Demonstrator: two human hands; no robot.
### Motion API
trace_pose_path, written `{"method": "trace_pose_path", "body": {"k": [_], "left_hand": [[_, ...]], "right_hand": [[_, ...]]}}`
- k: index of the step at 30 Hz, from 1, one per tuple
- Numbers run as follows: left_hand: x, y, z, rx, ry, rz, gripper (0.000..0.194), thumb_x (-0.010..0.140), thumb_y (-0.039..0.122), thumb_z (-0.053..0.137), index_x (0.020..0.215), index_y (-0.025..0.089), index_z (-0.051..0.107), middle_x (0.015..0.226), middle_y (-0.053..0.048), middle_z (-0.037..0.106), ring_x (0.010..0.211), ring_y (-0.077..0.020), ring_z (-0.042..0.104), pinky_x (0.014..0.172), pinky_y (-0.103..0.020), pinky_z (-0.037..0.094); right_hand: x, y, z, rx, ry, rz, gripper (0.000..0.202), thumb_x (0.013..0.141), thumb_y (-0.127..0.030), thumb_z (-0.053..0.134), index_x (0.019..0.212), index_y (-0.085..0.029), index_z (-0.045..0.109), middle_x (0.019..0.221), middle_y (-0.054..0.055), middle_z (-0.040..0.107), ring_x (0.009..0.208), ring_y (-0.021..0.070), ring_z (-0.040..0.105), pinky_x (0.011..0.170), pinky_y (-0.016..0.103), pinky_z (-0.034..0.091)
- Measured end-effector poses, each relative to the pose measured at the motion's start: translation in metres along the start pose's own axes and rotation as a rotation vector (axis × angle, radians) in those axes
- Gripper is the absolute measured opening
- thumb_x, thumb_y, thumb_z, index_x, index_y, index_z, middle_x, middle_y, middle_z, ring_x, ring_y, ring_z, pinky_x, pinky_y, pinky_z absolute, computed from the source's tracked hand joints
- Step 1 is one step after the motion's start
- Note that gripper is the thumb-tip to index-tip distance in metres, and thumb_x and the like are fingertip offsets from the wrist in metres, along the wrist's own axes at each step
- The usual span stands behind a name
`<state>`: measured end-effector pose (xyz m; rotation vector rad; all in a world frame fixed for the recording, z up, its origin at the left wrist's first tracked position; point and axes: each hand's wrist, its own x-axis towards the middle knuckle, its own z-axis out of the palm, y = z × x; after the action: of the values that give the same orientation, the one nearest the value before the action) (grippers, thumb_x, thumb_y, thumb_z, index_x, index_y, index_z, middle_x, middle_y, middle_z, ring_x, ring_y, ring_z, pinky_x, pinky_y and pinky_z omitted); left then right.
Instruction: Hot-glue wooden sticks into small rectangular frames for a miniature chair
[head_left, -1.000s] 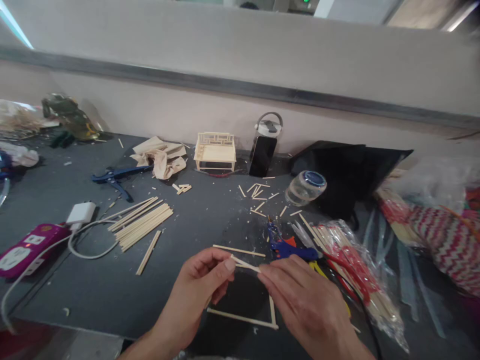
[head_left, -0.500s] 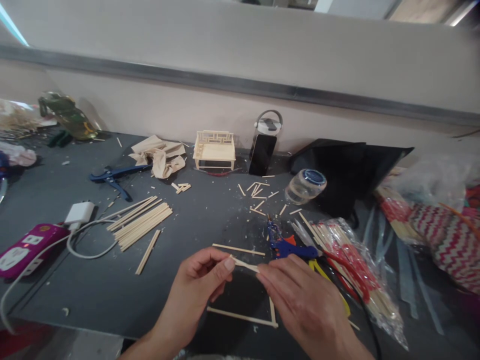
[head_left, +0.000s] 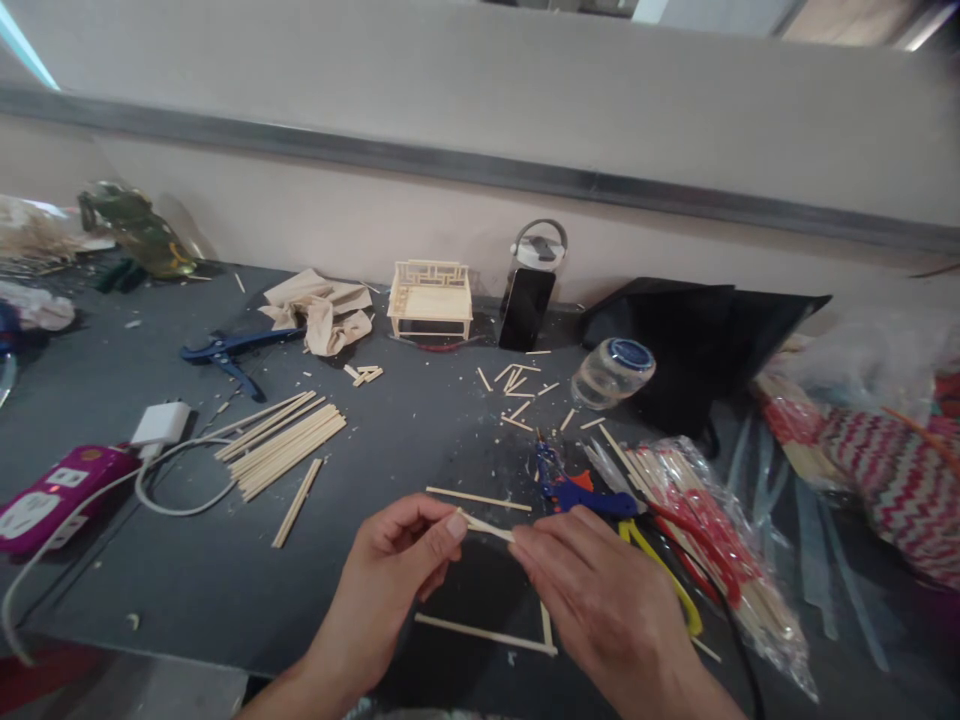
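Observation:
My left hand (head_left: 390, 580) and my right hand (head_left: 600, 600) pinch the two ends of a short thin wooden stick (head_left: 487, 527), held just above the dark table near its front edge. Below the hands lies an L-shaped joint of two sticks (head_left: 495, 635) flat on the table. A longer loose stick (head_left: 478, 498) rests just beyond my fingers. Right of my right hand lie blue-handled pliers (head_left: 574, 490) and a yellow-handled tool (head_left: 660, 570).
A pile of long sticks (head_left: 281, 440) lies at left, beside a white charger (head_left: 160, 425) and a purple power strip (head_left: 41, 500). At the back stand a small wooden bench model (head_left: 430, 298), a phone (head_left: 525, 308), a jar (head_left: 611, 375) and blue cutters (head_left: 225, 352). Bagged sticks (head_left: 712, 540) lie right.
Both hands stay pinched on the short stick and have barely shifted; the view has drifted slightly.

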<state>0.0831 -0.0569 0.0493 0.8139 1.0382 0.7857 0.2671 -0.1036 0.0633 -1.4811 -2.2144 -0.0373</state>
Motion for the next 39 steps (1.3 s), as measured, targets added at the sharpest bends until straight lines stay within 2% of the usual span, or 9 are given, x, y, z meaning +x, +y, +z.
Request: {"method": "trace_pose_path", "body": {"k": [29,39], "left_hand": [[0.0004,0.0033,-0.0001,0.024,0.029,0.005,0.029,0.071,0.043,0.075,0.073,0.016,0.065,0.059,0.004,0.053,0.048,-0.0056,0.040,0.043,-0.016,0.028],[-0.0020,0.0051,-0.0012,-0.020,0.003,0.003,0.025,0.068,0.037,0.078,0.077,0.016,0.067,0.060,0.006,0.050,0.049,-0.0044,0.036,0.044,-0.016,0.028]], "right_hand": [[0.0032,0.0002,0.0033,0.016,0.011,0.000,0.028,0.095,-0.014,0.038,0.082,-0.018,0.063,0.070,0.002,0.059,0.066,0.0153,0.053,0.062,0.029,0.039],[0.0048,-0.0019,0.0023,-0.010,0.018,0.001,0.029,0.095,-0.013,0.037,0.080,-0.018,0.062,0.068,0.002,0.059,0.064,0.0150,0.052,0.058,0.028,0.039]]}}
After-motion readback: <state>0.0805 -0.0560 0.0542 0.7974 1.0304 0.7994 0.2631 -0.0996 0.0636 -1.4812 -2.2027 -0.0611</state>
